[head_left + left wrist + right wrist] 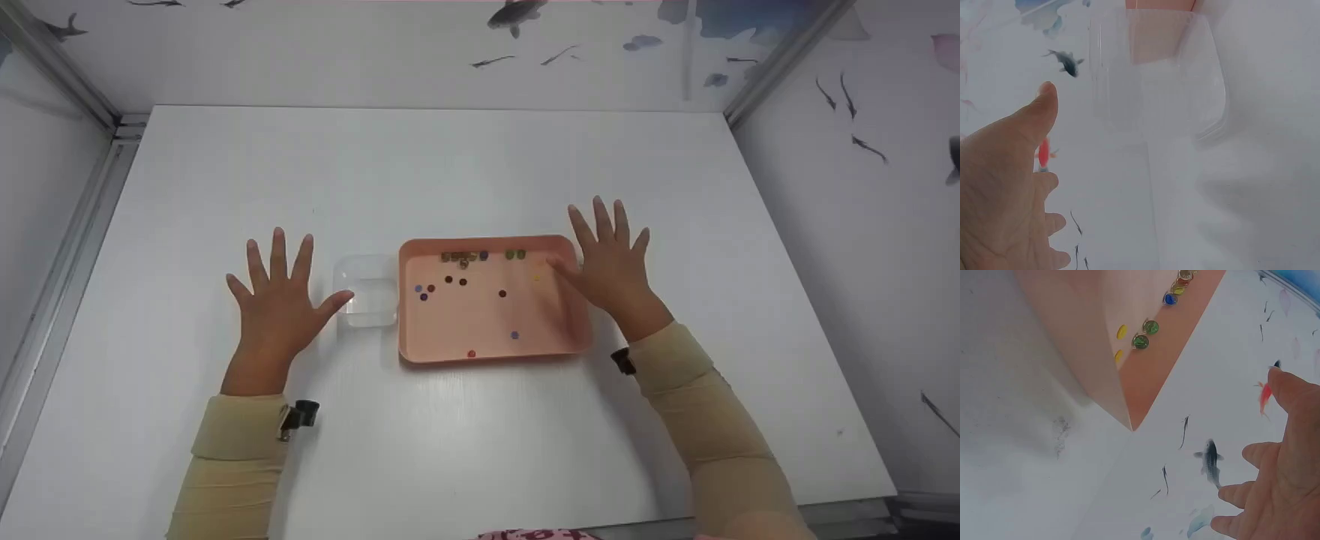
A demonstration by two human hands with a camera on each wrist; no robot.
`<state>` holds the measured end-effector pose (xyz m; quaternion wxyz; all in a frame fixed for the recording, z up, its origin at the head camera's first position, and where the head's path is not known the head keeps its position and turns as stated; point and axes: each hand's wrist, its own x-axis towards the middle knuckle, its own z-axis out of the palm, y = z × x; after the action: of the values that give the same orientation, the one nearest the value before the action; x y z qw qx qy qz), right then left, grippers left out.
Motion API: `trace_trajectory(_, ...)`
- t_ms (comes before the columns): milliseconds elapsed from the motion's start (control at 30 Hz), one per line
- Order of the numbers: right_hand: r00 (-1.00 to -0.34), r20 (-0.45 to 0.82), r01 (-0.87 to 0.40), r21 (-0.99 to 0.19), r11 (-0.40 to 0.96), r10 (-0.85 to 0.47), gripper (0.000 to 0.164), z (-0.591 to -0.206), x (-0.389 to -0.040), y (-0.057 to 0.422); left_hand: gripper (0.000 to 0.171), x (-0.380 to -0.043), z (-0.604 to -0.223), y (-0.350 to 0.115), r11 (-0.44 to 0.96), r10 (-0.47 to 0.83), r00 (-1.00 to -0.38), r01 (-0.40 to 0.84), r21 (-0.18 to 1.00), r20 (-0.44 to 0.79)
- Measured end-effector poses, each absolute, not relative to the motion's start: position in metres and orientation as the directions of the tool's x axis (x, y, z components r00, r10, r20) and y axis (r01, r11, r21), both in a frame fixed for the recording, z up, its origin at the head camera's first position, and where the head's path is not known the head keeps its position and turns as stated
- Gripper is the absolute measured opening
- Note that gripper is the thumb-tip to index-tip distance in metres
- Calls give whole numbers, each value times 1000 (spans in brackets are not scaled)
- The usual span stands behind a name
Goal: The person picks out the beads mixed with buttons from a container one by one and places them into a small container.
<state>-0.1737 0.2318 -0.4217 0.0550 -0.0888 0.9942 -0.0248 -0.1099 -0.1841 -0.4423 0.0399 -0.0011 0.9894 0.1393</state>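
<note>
A pink tray point(457, 322) lies mid-table, with several glass marbles point(515, 254) along its far wall and small coloured discs point(502, 293) scattered over its floor. Against its left side stands a clear plastic container point(373, 292), seen close up in the left wrist view point(1157, 95). My left hand point(276, 311), fingers spread and holding nothing, is left of the container; its thumb overlaps the container's edge in the head view. Over the tray's right end my right hand point(615, 274) is spread too, also holding nothing. Green marbles point(1145, 333) and yellow discs point(1121, 332) show in the right wrist view.
The white table point(450, 442) is bordered by pale panels point(360, 52) at the back and sides, printed with fish. Metal frame bars point(75, 247) run along the left edge. Both forearms wear beige sleeves point(232, 465) with a small black clip point(301, 414) at the wrist.
</note>
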Motion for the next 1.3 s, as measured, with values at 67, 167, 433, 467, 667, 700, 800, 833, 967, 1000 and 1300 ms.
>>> trace_trajectory(67, -978, -105, -175, -65, 982, -181, 83, -421, -174, 232, 94, -110, -443, -185, 957, 9, -996, -16, 290, -84)
trace_trajectory(167, -977, -104, -174, -100, 980, -184, 84, -418, -175, 232, 94, -112, -445, -186, 942, 13, -995, -19, 335, -94)
trace_trajectory(433, -975, -79, -173, -309, 935, -207, 83, -408, -179, 232, 95, -117, -451, -190, 870, 25, -990, -47, 490, -140)
trace_trajectory(467, -975, -72, -176, -332, 927, -211, 82, -407, -180, 232, 95, -117, -452, -190, 861, 26, -989, -52, 506, -145)
trace_trajectory(667, -972, -58, -181, -437, 881, -229, 84, -406, -187, 228, 91, -120, -455, -190, 792, 32, -978, -101, 602, -207)
trace_trajectory(700, -972, -58, -177, -456, 872, -228, 85, -406, -188, 226, 91, -120, -455, -190, 778, 33, -975, -112, 618, -219)
trace_trajectory(800, -974, -57, -159, -519, 840, -220, 85, -408, -191, 223, 90, -121, -456, -190, 739, 33, -967, -146, 657, -252)
trace_trajectory(833, -975, -58, -150, -538, 829, -214, 85, -409, -192, 222, 90, -122, -457, -190, 728, 33, -965, -155, 668, -260)
trace_trajectory(967, -975, -59, -133, -608, 782, -212, 82, -412, -195, 217, 89, -123, -459, -191, 697, 39, -961, -171, 697, -275)
trace_trajectory(1000, -975, -63, -128, -620, 774, -212, 82, -412, -196, 216, 89, -124, -460, -192, 693, 43, -961, -169, 701, -274)
trace_trajectory(1300, -981, -38, -101, -744, 661, -192, 76, -424, -205, 214, 81, -125, -465, -191, 647, 39, -953, -205, 734, -300)
